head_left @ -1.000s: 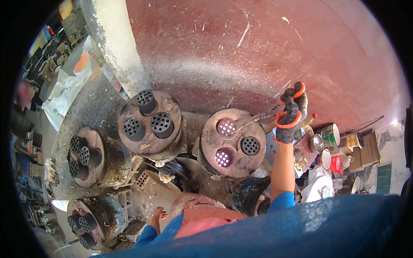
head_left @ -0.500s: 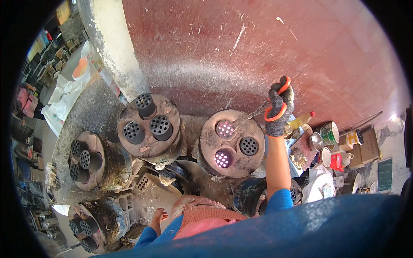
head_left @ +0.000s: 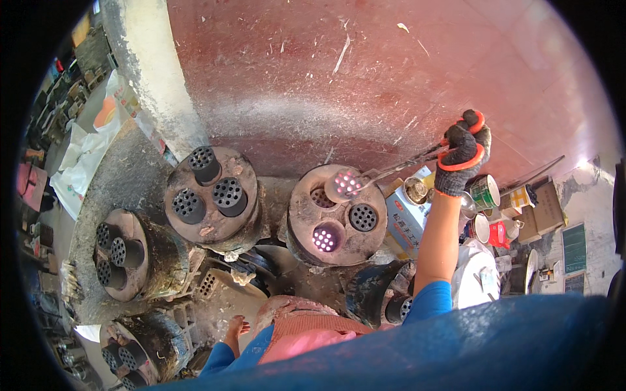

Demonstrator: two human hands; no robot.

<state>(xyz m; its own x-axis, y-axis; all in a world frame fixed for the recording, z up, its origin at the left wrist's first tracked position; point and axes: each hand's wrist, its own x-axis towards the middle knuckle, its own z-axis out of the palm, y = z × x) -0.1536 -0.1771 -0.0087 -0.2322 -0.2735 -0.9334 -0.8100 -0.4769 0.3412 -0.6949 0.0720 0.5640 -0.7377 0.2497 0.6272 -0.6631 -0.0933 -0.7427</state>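
Note:
My right hand (head_left: 460,171), in a dark knitted glove, is closed round the orange handles of metal tongs (head_left: 405,165). The tongs' jaws grip a glowing honeycomb briquette (head_left: 344,184), raised and tilted above the round stove (head_left: 301,218). Below it, the upper left hole shows a darker, faintly reddish briquette (head_left: 321,198). A second hole holds a brightly glowing briquette (head_left: 325,238); the third holds a black briquette (head_left: 363,217). Bare and holding nothing, my left hand (head_left: 238,326) hangs low beside my apron (head_left: 310,329), fingers apart.
Another stove (head_left: 215,231) with three black briquettes stands left, with further stoves (head_left: 134,287) beyond it. A red wall (head_left: 293,78) rises behind. At right are a blue box (head_left: 405,225), tins, a red container (head_left: 499,234) and a white-covered round object (head_left: 473,277).
My right hand has moved right and drawn the tongs back. The glowing briquette has come up out of its hole in the tongs. My left hand stays low.

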